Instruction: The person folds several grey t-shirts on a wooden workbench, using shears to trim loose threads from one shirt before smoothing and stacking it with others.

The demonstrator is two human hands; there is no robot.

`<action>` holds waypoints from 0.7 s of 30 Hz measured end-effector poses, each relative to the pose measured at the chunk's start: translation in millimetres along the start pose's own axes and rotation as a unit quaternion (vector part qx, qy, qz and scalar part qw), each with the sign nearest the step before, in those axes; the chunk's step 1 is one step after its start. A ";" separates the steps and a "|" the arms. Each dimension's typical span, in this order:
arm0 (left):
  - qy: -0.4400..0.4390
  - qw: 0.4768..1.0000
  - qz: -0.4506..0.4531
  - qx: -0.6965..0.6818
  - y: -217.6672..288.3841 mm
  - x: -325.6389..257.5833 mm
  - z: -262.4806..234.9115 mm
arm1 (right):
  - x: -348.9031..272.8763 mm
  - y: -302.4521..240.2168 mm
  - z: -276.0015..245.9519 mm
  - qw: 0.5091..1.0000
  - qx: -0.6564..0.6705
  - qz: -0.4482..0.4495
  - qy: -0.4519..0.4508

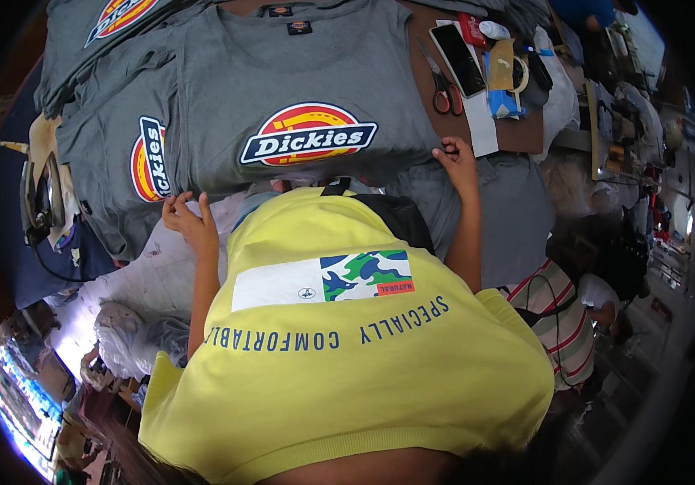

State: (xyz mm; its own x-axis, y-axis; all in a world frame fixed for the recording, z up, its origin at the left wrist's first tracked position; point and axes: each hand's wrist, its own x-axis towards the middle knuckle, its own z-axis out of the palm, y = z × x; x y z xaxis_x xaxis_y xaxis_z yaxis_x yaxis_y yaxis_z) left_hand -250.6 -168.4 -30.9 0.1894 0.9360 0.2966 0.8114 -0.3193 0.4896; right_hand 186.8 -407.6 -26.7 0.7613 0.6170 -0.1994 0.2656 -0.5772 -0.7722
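A grey T-shirt (226, 81) lies spread on the table in front of me, its neckline at the far side and a red, yellow and dark blue printed logo near its near edge. At the shirt's near right corner, my right hand (458, 167) pinches the fabric edge between thumb and fingers. My left hand (192, 228) is at the near left edge, fingertips against the cloth, thumb and fingers apart. Another grey T-shirt (113, 121) with a similar logo lies partly under the first on the left.
Scissors (444, 90) with red and black handles, a phone (458, 61), a tape roll (519, 74) and small packets lie on the brown tabletop (529, 139), far right. An iron (44, 198) stands at the left with a cable. Clear plastic bags (133, 335) lie lower left.
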 end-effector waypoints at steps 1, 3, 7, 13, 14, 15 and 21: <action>0.017 0.999 -0.031 0.014 -5.8 -3.2 8.9 | -1.7 2.0 0.7 1.000 0.006 -0.003 0.002; 0.057 0.993 -0.098 0.046 -28.1 -10.5 28.9 | -5.5 -4.7 3.5 0.999 -0.026 0.021 0.021; -0.138 0.933 -0.184 -0.278 -57.7 -15.9 45.5 | -14.3 10.0 17.7 0.998 -0.026 0.025 0.057; -0.232 0.833 -0.224 -0.450 -57.6 -0.2 5.5 | -22.0 30.9 17.6 0.969 0.243 0.046 -0.013; -0.248 0.835 -0.206 -0.446 -54.1 7.0 -6.1 | -26.2 27.6 13.3 0.963 0.264 0.057 -0.013; -0.278 0.826 -0.211 -0.442 -53.5 13.9 -15.3 | -29.9 23.6 8.0 0.956 0.285 0.068 -0.015; -0.461 0.791 -0.201 -0.348 -68.7 62.4 -50.9 | -26.6 9.3 -16.6 0.962 0.247 0.108 -0.043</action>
State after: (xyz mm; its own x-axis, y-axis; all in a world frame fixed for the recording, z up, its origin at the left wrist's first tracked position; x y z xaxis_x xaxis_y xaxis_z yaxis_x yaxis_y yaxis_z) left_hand -322.7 -95.5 -4.3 0.5767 0.5898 -0.5653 0.4692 0.3274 0.8202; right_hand 178.9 -438.3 -18.6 0.7103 0.5652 -0.4196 -0.2229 -0.3848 -0.8957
